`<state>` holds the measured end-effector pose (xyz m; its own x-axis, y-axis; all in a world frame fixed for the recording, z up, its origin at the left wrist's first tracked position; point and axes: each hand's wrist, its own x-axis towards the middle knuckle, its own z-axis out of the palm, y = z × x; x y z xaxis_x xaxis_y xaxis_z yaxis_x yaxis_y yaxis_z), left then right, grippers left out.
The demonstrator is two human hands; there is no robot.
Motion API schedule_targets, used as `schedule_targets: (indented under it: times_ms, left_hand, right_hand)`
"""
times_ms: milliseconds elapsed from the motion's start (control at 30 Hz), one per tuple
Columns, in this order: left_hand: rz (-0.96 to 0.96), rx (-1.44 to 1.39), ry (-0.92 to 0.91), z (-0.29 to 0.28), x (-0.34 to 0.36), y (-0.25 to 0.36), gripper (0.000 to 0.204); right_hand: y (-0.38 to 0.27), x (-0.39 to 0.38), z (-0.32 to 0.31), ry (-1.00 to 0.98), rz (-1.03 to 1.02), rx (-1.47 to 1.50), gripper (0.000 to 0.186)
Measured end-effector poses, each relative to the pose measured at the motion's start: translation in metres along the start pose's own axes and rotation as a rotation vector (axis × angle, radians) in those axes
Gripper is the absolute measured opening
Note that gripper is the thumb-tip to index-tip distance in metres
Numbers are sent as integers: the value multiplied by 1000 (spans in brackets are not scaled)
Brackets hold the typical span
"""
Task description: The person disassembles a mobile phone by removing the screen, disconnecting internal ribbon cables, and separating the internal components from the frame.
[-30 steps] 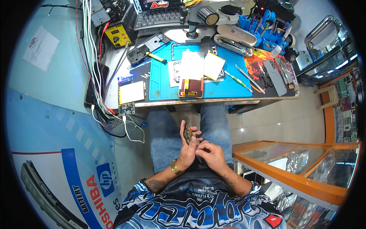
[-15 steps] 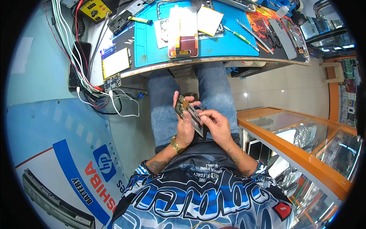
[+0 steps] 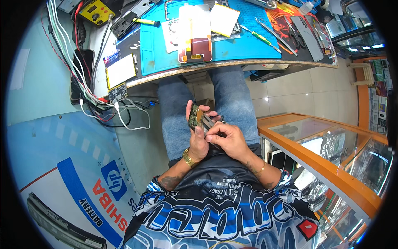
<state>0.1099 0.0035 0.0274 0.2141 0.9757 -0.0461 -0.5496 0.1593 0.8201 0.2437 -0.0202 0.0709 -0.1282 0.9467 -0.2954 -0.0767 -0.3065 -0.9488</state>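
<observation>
Over my lap, my left hand [image 3: 198, 145] grips an opened phone [image 3: 198, 117], tilted, with its fingers curled round the edges. Its green circuit board, an orange-brown patch and pale strips on a dark inner bay show upward. My right hand [image 3: 230, 142] lies across the lower part of the phone, thumb and forefinger pinched together against the inner bay. Whatever may be in that pinch is too small to make out. The lower end of the phone is hidden behind my right hand.
Ahead stands a bench with a blue mat [image 3: 155, 50], bearing a phone screen panel [image 3: 195, 29], a white rectangular piece [image 3: 225, 20], a green-handled tool [image 3: 261, 38] and tweezers [image 3: 275, 35]. Cables [image 3: 83, 79] hang at the left. A glass display case [image 3: 315, 141] flanks my right side.
My right hand has moved left and slightly down across the phone, covering more of its lower part. The left hand keeps its grip. The whole view has shifted slightly.
</observation>
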Motion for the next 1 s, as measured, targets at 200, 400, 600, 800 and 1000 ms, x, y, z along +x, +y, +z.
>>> schedule_targets:
  times_ms: [200, 400, 600, 800, 1000]
  left_hand:
    - [23, 36, 15, 6, 1, 2, 95]
    - [73, 137, 78, 6, 0, -2, 92]
    - [171, 187, 107, 4, -1, -6, 83]
    - [211, 132, 156, 4, -4, -9, 82]
    - [64, -106, 77, 6, 2, 7, 91]
  right_hand:
    - [20, 3, -4, -28, 95, 145, 8]
    - [20, -1, 10, 114, 44, 109, 4]
    - [15, -1, 20, 228, -88, -2, 4]
    - [23, 7, 19, 334, 57, 10, 7]
    - [10, -2, 11, 220, -10, -28, 11]
